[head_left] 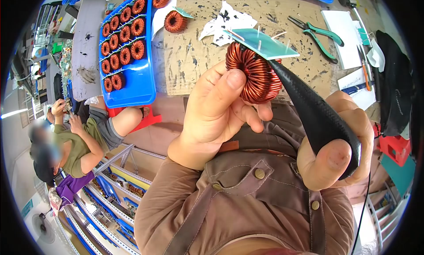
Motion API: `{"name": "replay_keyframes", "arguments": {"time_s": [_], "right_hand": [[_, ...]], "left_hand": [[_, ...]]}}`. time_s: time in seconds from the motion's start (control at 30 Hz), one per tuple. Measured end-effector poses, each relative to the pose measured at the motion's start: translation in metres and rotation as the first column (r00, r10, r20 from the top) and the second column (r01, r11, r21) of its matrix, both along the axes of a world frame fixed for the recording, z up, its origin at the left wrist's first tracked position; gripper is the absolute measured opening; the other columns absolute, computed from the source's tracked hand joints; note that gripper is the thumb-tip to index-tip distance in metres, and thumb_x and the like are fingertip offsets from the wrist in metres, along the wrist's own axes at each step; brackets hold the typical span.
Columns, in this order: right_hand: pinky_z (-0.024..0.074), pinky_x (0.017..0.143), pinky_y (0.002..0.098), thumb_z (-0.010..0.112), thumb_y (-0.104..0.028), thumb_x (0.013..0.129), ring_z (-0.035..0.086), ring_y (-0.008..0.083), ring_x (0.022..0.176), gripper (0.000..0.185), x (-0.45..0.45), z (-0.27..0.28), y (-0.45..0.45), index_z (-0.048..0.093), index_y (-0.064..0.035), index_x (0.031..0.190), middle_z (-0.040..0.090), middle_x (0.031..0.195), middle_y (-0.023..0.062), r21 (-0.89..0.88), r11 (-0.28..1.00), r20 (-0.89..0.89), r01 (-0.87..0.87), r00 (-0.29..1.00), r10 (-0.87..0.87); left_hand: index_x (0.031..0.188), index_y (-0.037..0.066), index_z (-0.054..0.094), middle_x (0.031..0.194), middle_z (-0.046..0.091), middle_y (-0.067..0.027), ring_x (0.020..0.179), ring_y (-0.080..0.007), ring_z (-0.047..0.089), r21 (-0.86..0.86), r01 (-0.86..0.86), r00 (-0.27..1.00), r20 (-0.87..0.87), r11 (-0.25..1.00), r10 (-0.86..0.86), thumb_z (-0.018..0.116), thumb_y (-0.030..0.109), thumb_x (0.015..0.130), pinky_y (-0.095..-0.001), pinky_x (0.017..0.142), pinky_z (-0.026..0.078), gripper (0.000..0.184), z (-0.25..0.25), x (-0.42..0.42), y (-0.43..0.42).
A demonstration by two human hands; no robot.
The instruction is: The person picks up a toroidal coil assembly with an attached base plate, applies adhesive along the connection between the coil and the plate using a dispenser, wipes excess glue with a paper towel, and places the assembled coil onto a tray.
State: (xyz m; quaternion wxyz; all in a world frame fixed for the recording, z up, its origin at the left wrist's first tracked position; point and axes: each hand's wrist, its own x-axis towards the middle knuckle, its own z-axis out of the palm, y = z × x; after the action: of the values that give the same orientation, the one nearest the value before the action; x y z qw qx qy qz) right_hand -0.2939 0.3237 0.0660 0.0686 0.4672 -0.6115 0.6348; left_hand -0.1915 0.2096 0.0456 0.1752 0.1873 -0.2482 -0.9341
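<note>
The blue tray [134, 82] holds rows of toroidal inductors [125, 33]. Right of this tray, the left hand [211, 108] grips a board-mounted toroidal inductor [261, 80]; the right hand [333, 157] grips a black tapered tool [311, 107].

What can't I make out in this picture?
In the head view:
Tip of the black tool: hidden by the green board or copper coil.
Part of the left hand: behind the coil.
Far blue tray: cut off by the top edge.
What the seated person holds: too small.
</note>
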Motion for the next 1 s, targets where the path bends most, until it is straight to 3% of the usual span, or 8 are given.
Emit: {"name": "replay_keyframes", "arguments": {"time_s": [1.0], "right_hand": [[0.0236,0.036,0.0275,0.041,-0.022,0.083,0.034,0.0145,0.039,0.035,-0.0023,-0.001,0.0005,0.037,0.0053,0.06,0.033,0.047,0.009,0.033,0.999,0.01,0.029,1.0,-0.029]], "left_hand": [[0.097,-0.007,0.048,0.079,0.057,-0.0148,0.056,-0.0177,0.058,0.127,0.016,1.0,-0.027,0.992,-0.012,0.047,0.03,0.085,-0.0226,0.042,0.05,0.038,-0.0009,0.0017,-0.0018]]}}
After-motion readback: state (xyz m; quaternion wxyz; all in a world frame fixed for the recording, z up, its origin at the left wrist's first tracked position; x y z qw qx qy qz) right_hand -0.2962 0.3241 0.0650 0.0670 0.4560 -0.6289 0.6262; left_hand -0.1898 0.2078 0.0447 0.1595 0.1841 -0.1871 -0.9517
